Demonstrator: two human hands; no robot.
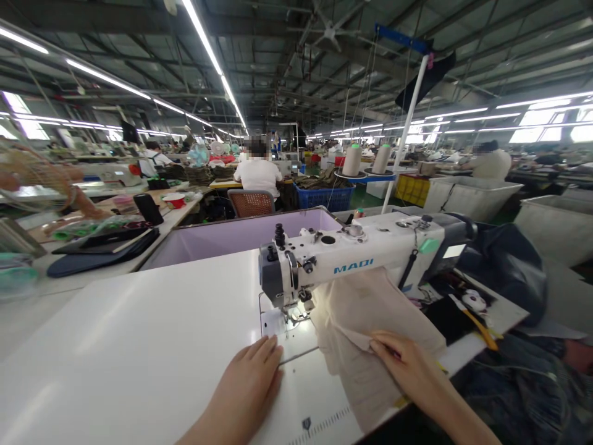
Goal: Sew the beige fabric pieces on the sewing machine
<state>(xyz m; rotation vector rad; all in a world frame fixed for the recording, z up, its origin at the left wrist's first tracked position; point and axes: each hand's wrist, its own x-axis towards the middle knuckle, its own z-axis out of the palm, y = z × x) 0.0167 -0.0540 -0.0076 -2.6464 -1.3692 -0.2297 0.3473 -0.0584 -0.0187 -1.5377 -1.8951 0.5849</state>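
- Near the middle of the tabletop's [152,352] near edge, the left hand [254,374] lies palm down, fingers extended and holding nothing, tips just before the sewing machine's [354,252] needle area.
- Right of it and well apart, the right hand [393,353] pinches a raised fold of beige cloth [356,309] between thumb and fingers.
- That cloth lies on the tabletop's right part, passing beneath the machine's arm and running down to the near edge.
- Toward the tabletop's right corner, beyond the cloth, sit a black cloth [447,318] and a yellow strip [479,329].
- Beyond the tabletop's far edge stands a lilac-lined bin [231,238].
- Farther back, a person in a white top [259,176] sits facing away, beside a blue crate [324,198].
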